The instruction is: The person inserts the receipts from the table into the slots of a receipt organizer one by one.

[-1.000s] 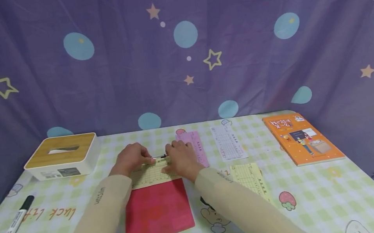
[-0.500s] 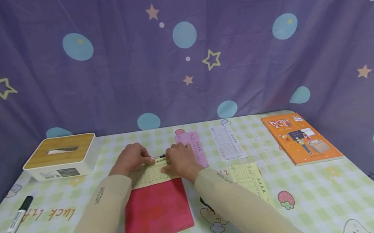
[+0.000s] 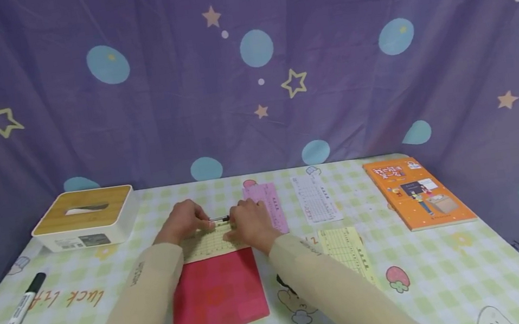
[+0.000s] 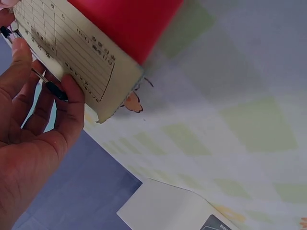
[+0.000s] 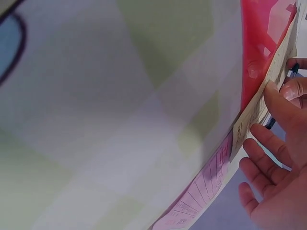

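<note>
A red clipboard (image 3: 218, 296) lies flat, a pale yellow printed form (image 3: 211, 244) covering its far part. At the far edge is a thin metal clip (image 3: 220, 219) with black ends. My left hand (image 3: 182, 222) pinches the clip's left side, thumb on top and fingers behind. From the other side, my right hand (image 3: 254, 223) pinches the clip and form edge with thumb and forefinger. In the left wrist view, a black clip end (image 4: 56, 91) shows beside the left fingers. The right wrist view has the right hand's other fingers (image 5: 259, 163) spread beyond the edge.
A pink slip (image 3: 270, 207), a white slip (image 3: 316, 198) and another yellow slip (image 3: 347, 249) lie to the right. Farther right is an orange book (image 3: 418, 193). At left are a tissue box (image 3: 85, 218) and a marker (image 3: 15, 323). A dark object (image 3: 285, 284) is partly under the right sleeve.
Both hands stay at the clip with hardly any movement. The clipboard and slips have not visibly moved; the view shifts only slightly.
</note>
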The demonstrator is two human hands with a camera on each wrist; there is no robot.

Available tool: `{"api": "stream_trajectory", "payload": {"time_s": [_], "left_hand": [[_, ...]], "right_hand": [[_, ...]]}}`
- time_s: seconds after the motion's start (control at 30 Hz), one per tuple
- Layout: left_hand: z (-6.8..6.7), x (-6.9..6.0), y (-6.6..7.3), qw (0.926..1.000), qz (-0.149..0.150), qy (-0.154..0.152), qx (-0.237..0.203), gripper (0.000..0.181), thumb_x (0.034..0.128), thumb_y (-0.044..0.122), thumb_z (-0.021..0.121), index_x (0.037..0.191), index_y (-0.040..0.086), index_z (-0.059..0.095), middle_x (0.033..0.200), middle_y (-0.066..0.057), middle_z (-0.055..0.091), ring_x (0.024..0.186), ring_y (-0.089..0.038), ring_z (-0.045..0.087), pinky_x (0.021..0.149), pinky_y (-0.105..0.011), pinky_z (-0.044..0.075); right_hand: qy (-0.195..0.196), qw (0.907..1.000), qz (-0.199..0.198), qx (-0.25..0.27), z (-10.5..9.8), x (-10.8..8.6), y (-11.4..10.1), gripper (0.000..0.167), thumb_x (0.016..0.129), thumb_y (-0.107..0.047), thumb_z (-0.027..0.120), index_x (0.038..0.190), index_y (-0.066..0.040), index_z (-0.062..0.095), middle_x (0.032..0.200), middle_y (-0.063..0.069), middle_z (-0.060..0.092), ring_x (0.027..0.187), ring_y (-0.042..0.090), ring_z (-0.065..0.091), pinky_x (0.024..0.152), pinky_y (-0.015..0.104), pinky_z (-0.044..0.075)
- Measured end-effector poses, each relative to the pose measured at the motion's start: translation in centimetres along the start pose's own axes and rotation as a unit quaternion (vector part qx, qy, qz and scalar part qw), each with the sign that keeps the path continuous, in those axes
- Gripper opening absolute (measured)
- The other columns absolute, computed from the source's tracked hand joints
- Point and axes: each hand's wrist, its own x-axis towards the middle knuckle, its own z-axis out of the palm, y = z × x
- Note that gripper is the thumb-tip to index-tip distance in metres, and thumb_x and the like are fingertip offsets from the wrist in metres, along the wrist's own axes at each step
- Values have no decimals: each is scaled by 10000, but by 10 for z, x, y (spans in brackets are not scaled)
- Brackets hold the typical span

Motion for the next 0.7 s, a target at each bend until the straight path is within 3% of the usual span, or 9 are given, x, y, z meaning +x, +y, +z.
{"api": "stream_trajectory", "payload": {"time_s": [0.27, 0.7], "left_hand": [[2, 0, -2, 9999, 117, 11, 47, 227, 830, 103, 849, 915, -85, 755, 901, -181, 726, 746, -243, 626, 699, -393, 544], [1, -3, -1, 9997, -35, 35, -221, 222, 839, 110, 843, 908, -80, 751, 890, -163, 713, 769, -245, 613, 701, -394, 532]], "right_hand": [[47, 9999, -59, -103, -1, -1, 0, 404, 831, -552, 785, 979, -183, 712, 898, -41, 616, 964, 178, 580, 893, 368, 444], [-55, 9997, -103, -193, 0, 0, 1, 413, 849, -550, 774, 1020, -182, 694, 948, -31, 631, 1003, 186, 575, 909, 372, 445]]}}
